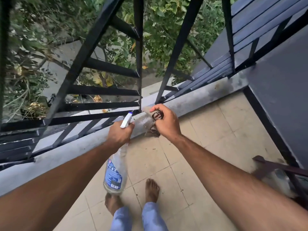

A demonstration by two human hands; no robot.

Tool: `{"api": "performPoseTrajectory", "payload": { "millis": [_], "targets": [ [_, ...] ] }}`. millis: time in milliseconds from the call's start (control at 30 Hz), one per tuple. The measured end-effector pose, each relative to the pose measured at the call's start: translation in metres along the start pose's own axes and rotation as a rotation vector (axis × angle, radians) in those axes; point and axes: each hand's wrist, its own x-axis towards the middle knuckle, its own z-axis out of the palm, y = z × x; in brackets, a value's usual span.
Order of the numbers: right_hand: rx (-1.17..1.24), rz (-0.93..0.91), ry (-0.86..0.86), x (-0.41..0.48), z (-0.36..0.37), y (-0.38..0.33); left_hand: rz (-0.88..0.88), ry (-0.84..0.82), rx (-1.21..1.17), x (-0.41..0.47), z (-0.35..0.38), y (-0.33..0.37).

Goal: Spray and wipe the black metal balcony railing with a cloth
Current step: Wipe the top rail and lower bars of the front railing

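1. Head view, hands: the left hand (120,133) is curled round the neck of a clear spray bottle (114,174), which has a blue label. The bottle's body hangs down toward the floor. Its white nozzle sticks out above the knuckles and points at the foot of the railing.
2. Head view, cloth: the right hand (165,125) is closed in a fist round a bunched, brownish cloth (152,130). It presses the cloth against the grey ledge (191,95), right at the base of an upright post. One end of the cloth pokes out past the thumb and another hangs below the palm.
3. Head view, railing: the black metal railing (100,90) stands on that ledge, with upright posts and horizontal bars. It runs from the left edge across to the grey wall on the right. The two hands are close together, just beside its lowest bar.
4. Head view, surroundings: a beige tiled floor (208,130) lies under two bare feet and light blue trouser legs. Green foliage (160,39) shows through the bars below.
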Motion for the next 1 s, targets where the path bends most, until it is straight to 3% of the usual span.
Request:
{"api": "performPoseTrajectory", "payload": {
  "millis": [200, 433, 633, 767, 867, 1000],
  "targets": [
    [0.010, 0.006, 0.021, -0.006, 0.008, 0.001, 0.074, -0.031, 0.007, -0.005, -0.012, 0.000],
    [0.061, -0.094, 0.012, -0.020, 0.044, -0.038, 0.245, 0.140, 0.005, -0.032, -0.062, -0.002],
    [0.066, -0.624, 0.059, -0.037, 0.082, -0.098, 0.341, 0.290, -0.141, -0.052, -0.122, -0.018],
    [0.141, -0.797, 0.094, -0.037, 0.098, -0.124, 0.371, 0.343, -0.196, -0.057, -0.155, -0.031],
    [0.148, -0.799, 0.108, -0.035, 0.117, -0.116, 0.393, 0.372, -0.172, -0.061, -0.169, -0.042],
    [0.161, -0.655, 0.264, -0.034, 0.153, -0.114, 0.416, 0.375, -0.175, -0.061, -0.171, -0.056]
  ]
}}
